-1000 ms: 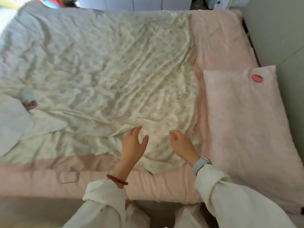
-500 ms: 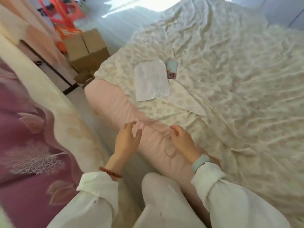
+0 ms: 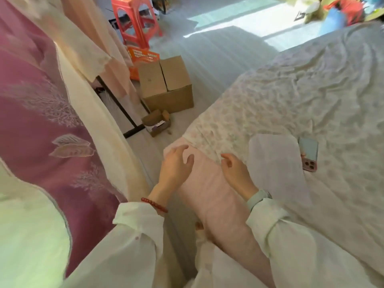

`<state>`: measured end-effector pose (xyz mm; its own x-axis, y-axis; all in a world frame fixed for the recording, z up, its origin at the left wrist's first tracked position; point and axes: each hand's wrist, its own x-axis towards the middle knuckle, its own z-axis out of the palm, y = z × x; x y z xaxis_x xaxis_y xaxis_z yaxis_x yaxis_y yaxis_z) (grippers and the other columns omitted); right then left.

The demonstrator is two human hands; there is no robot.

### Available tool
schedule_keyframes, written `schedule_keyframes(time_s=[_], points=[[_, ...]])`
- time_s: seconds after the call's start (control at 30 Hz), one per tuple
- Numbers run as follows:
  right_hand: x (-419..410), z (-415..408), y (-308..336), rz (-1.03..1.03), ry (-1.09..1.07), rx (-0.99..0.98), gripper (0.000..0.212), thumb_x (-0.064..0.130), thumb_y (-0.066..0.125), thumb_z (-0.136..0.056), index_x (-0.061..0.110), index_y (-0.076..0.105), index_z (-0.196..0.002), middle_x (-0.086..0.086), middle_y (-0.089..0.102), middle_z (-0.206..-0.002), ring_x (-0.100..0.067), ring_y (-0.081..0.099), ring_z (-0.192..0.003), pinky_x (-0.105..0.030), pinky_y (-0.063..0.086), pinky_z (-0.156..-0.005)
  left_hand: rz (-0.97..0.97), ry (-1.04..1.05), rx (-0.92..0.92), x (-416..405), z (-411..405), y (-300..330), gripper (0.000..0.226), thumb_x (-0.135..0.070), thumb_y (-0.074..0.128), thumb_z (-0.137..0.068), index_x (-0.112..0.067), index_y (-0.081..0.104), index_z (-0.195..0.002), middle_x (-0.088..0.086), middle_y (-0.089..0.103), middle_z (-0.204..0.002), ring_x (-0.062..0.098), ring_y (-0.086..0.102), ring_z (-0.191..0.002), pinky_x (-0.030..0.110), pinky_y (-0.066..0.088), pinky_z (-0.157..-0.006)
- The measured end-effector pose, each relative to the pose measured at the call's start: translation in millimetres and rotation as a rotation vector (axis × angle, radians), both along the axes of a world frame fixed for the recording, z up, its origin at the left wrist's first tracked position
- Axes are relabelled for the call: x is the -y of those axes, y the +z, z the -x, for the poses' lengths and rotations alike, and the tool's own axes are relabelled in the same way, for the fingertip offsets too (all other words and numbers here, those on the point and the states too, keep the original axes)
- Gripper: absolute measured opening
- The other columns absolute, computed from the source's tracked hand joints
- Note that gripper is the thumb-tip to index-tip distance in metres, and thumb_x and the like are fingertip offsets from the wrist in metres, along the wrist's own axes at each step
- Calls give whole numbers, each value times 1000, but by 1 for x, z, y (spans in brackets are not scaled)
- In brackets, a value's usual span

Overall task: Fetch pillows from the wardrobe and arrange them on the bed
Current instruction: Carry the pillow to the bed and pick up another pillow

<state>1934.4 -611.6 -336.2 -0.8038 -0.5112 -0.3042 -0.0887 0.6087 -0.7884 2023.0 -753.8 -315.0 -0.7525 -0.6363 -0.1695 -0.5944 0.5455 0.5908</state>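
Observation:
The bed (image 3: 207,183) fills the right side, its pink mattress edge bare under a crumpled pale floral sheet (image 3: 301,96). My left hand (image 3: 176,165) hovers over the pink corner, fingers spread, holding nothing. My right hand (image 3: 234,173) is beside it with fingers loosely curled and apart, also empty. No pillow shows in this view. A purple and cream curtain (image 3: 41,125) hangs along the left; a wardrobe is not visible.
On the sheet lie a white paper (image 3: 276,163) and a phone (image 3: 309,154). On the floor stand a cardboard box (image 3: 166,86), a small open box (image 3: 155,123), an orange stool (image 3: 135,19) and a black rack leg (image 3: 120,109).
My view has swung left from the bed's pillow end to its corner and the floor by the curtain. Both hands stay raised and empty in front of me.

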Motion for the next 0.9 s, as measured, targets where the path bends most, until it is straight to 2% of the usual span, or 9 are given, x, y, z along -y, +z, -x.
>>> schedule_keyframes(time_s=[0.07, 0.2, 0.37, 0.47, 0.6, 0.7, 0.9], points=[[49, 19, 11, 19, 16, 1, 30, 13, 40, -94, 7, 51, -121, -13, 59, -122, -26, 53, -111, -25, 36, -88, 13, 0, -17, 43, 23, 12, 40, -28, 49, -92, -14, 46, -129, 8, 49, -133, 23, 46, -120, 37, 38, -99], [127, 55, 23, 43, -10, 22, 28, 12, 42, -93, 9, 54, -118, -13, 60, -119, -26, 55, -108, -32, 40, -92, 8, -32, -10, 117, 59, 19, 39, -26, 49, -93, -13, 46, -129, 8, 49, -133, 23, 46, -120, 33, 37, -97], [210, 112, 16, 24, -108, 26, 28, 15, 40, -93, 12, 53, -118, -13, 60, -118, -27, 54, -108, -34, 41, -92, -4, -161, 11, 220, 130, 6, 40, -25, 50, -92, -11, 46, -129, 10, 50, -132, 24, 48, -118, 34, 40, -96], [270, 156, 7, 7, -208, 8, 29, 15, 41, -94, 10, 51, -120, -16, 59, -121, -29, 53, -112, -38, 41, -95, -27, -261, -15, 286, 180, 7, 40, -25, 51, -92, -11, 46, -129, 10, 51, -129, 25, 54, -109, 37, 44, -94], [363, 207, 8, -1, -315, 26, 32, 15, 38, -95, 8, 48, -125, -15, 56, -126, -30, 51, -115, -34, 37, -96, -14, -350, -30, 386, 227, 15, 40, -27, 50, -92, -12, 46, -129, 8, 50, -131, 23, 47, -118, 37, 41, -97], [428, 240, 13, -11, -327, 41, 30, 15, 39, -95, 8, 50, -122, -15, 57, -125, -30, 52, -115, -36, 37, -98, 14, -324, -35, 455, 259, 23, 38, -27, 51, -92, -12, 48, -127, 9, 52, -129, 23, 47, -118, 37, 40, -99], [483, 316, 28, -10, -401, 18, 29, 11, 39, -95, 7, 51, -120, -16, 61, -117, -30, 55, -109, -36, 40, -93, -16, -437, 32, 515, 361, 22, 39, -30, 47, -93, -16, 45, -130, 4, 49, -133, 19, 43, -122, 34, 35, -100]])
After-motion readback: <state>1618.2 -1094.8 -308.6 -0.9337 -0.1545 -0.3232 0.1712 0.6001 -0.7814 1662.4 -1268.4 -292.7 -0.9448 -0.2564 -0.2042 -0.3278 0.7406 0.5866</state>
